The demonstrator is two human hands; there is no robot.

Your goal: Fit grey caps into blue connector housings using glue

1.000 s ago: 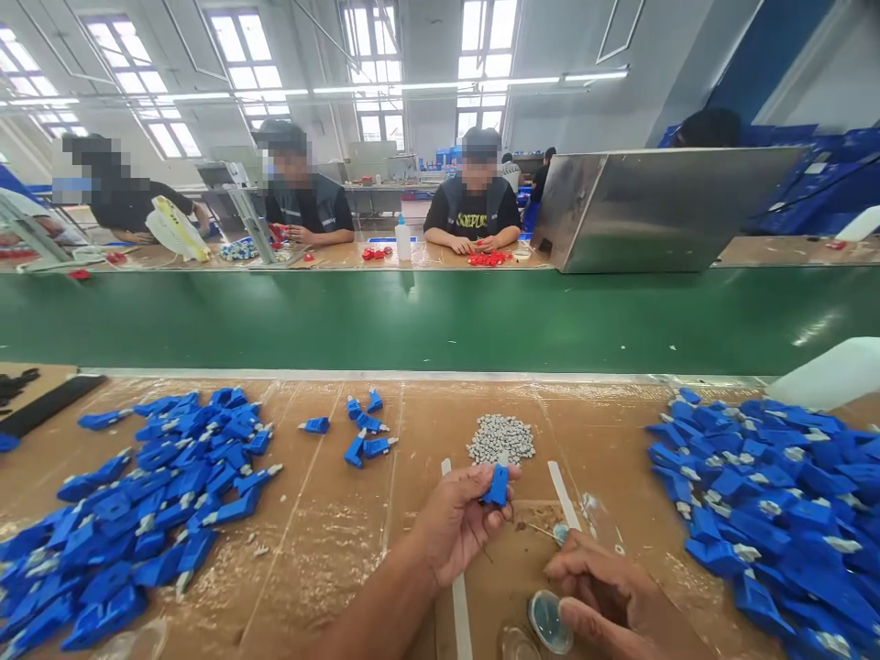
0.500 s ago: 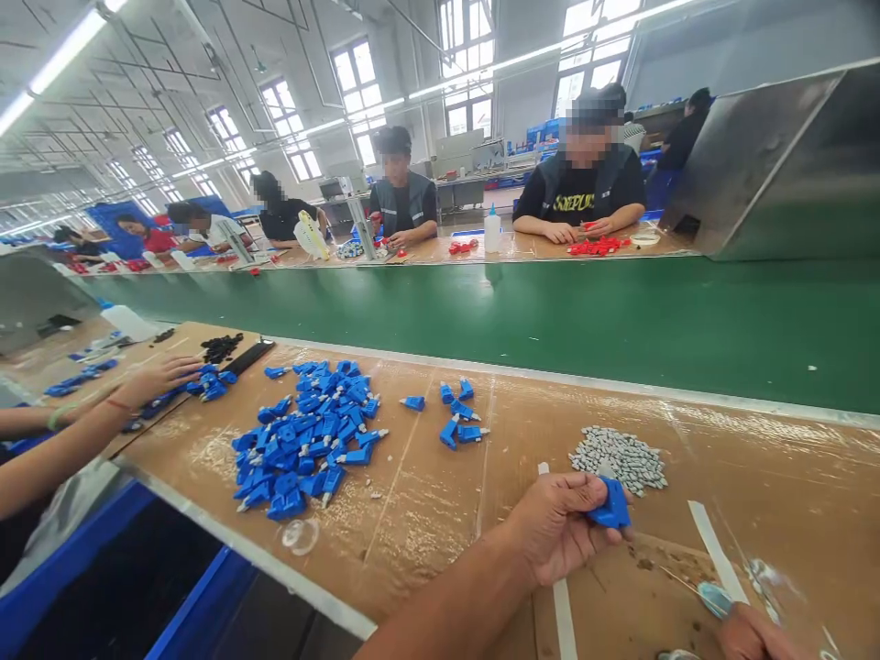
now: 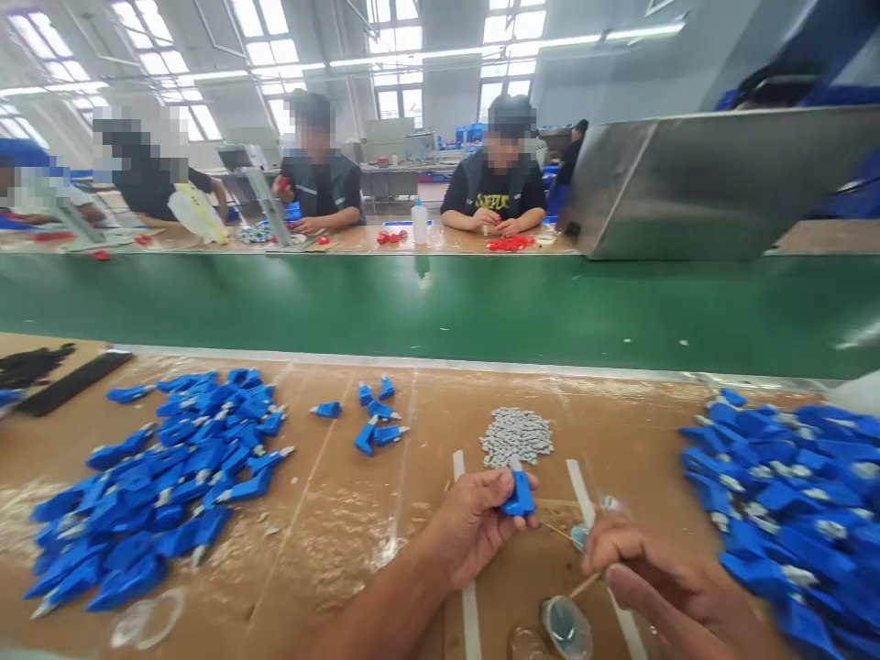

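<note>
Blue moulded plastic part [image 3: 521,496] gripped in the left hand [image 3: 473,528]; right hand [image 3: 658,570] pinching a thin stick [image 3: 587,585]
Stick's end lies near a clear round dish [image 3: 565,628] at bottom centre; both hands are over a brown cardboard sheet [image 3: 330,486]; small grey plastic pieces [image 3: 517,436] sit heaped just above the left hand; blue parts lie in large piles [image 3: 165,486] at lower left and [image 3: 790,513] at right; across a green conveyor belt [image 3: 440,307], a co-worker's hands [image 3: 499,223] work beside red parts [image 3: 510,243] at upper centre.
</note>
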